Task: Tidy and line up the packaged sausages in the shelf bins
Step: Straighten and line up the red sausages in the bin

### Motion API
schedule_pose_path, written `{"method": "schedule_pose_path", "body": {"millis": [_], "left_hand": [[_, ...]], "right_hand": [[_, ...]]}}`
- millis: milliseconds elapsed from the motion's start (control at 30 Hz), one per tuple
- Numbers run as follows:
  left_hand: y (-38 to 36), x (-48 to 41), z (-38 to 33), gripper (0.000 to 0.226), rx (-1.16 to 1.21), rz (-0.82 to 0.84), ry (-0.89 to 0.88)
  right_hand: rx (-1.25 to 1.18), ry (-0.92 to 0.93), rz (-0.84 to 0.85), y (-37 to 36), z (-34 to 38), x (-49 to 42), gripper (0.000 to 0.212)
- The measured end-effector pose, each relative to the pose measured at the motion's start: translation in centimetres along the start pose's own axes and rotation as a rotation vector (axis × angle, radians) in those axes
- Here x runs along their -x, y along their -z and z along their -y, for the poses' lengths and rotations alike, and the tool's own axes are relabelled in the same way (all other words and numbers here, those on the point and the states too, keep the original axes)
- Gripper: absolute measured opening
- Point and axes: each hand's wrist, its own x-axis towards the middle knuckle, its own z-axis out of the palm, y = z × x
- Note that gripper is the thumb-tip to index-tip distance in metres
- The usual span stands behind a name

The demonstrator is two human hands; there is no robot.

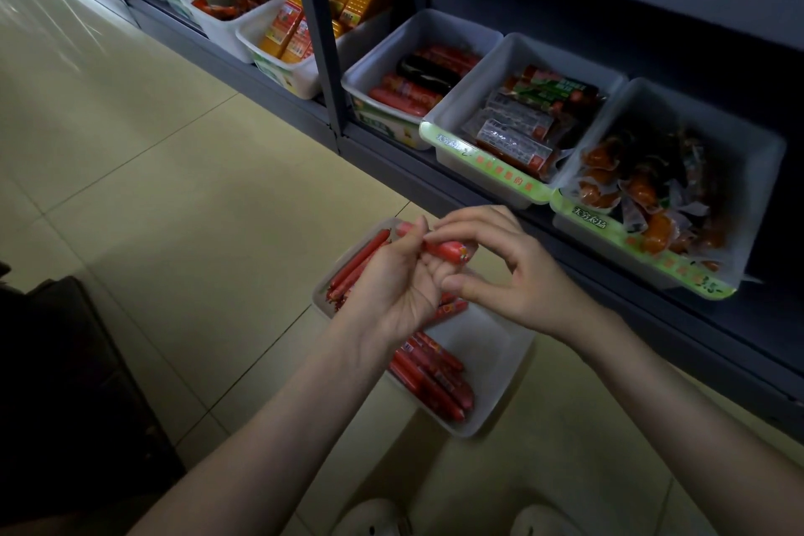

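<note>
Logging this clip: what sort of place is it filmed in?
Probably a small shop aisle: a dark low shelf holds white bins of packaged sausages and snacks, with green label strips on their fronts, above a tiled floor.
</note>
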Motion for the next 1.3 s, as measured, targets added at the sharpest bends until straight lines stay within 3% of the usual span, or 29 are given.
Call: {"method": "schedule_pose_path", "body": {"millis": [167, 300, 367, 467, 533, 633, 700, 767, 867, 933, 1033, 1100, 1200, 1300], "left_hand": [[-0.1, -0.3, 0.6, 0.021, 0.022, -0.03, 0.068], [0.1, -0.7, 0.5, 0.03, -0.104, -0.005, 0.164], [0.4, -0.9, 0.4, 0.031, -0.255, 0.003, 0.231], [1.3, -1.5, 0.9, 0.049, -0.669, -0.069, 0.317], [2.3, -1.9, 1.8, 0.052, -0.78, -0.153, 0.182], [4.1, -1.7, 2.6, 0.045, -1.196, -0.13, -0.318], [5.6, -1.9, 2.6, 0.056, -1.453, -0.156, -0.542], [6.9, -2.4, 2.2, 0.071, -1.664, -0.229, -0.608], [8.3, -3.8, 1.2, 0.029, -1.951, -0.093, -0.625], [9.6, -4.9, 0.6, 0.023, -2.022, -0.071, -0.568], [11.9, -6.8, 0.3, 0.031, -2.213, -0.234, -0.418], [13.6, -7.9, 0.6, 0.029, -2.475, -0.33, -0.185], [15.8, -8.5, 1.6, 0.025, -2.73, -0.301, 0.008], [17.1, -8.6, 2.3, 0.024, -2.766, -0.292, 0.087]], "right_hand": [[0.136, 0.029, -0.131, -0.6, -0.3, -0.2, 0.026], [0.181, 0.047, -0.181, -0.6, -0.2, -0.3, 0.025], [0.207, 0.048, -0.197, -0.6, -0.2, -0.3, 0.024], [0.234, 0.001, -0.233, -0.7, -0.7, -0.2, 0.027], [0.194, -0.049, -0.268, -1.0, -0.9, 0.0, 0.026], [0.059, -0.211, -0.355, -0.8, -1.4, 0.0, 0.017], [-0.108, -0.315, -0.406, -0.4, -1.9, -0.4, 0.013], [-0.251, -0.379, -0.401, -0.2, -2.3, -0.8, 0.009], [-0.346, -0.443, -0.367, -0.7, -3.5, -1.2, 0.009], [-0.384, -0.518, -0.344, -1.5, -4.7, -1.4, 0.02], [-0.2, -0.73, -0.152, -3.8, -7.6, -0.9, 0.068], [0.017, -0.838, 0.055, -6.2, -9.7, 0.6, 0.088], [0.133, -0.85, 0.351, -9.8, -12.2, 3.5, 0.075], [0.174, -0.872, 0.647, -12.5, -13.5, 5.6, 0.059]]}}
